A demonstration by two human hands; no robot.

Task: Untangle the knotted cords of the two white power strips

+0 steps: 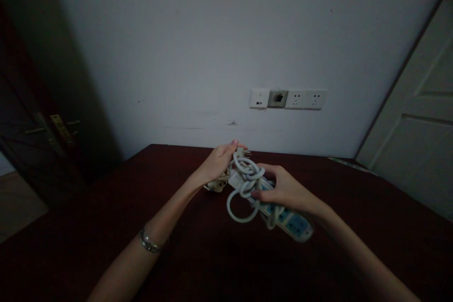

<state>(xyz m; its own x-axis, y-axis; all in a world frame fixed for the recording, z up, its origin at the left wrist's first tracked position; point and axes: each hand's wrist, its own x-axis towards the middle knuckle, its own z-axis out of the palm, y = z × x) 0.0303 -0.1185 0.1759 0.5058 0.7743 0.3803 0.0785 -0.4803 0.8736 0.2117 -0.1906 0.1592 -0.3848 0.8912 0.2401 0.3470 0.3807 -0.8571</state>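
Note:
A white power strip (297, 225) with blue socket faces slants down to the right above the dark table. Its white cord (244, 219) is looped and knotted around the strip's upper left end. My right hand (283, 186) is closed around the strip and the coiled cord, thumb on the near side. At the upper end, my left hand (222, 159) pinches the cord's plug (240, 152), whose metal prongs point right. Just behind and below the left hand, a second pale bundle (216, 185) lies on the table; my hand and the cord partly hide it.
The dark red table (170, 255) reaches back to a grey-white wall, which carries a row of wall sockets (306, 99) and a grey wall plate (278, 98). To the right stands a white panelled door (424, 118); a dark door with a brass handle (61, 127) is at left.

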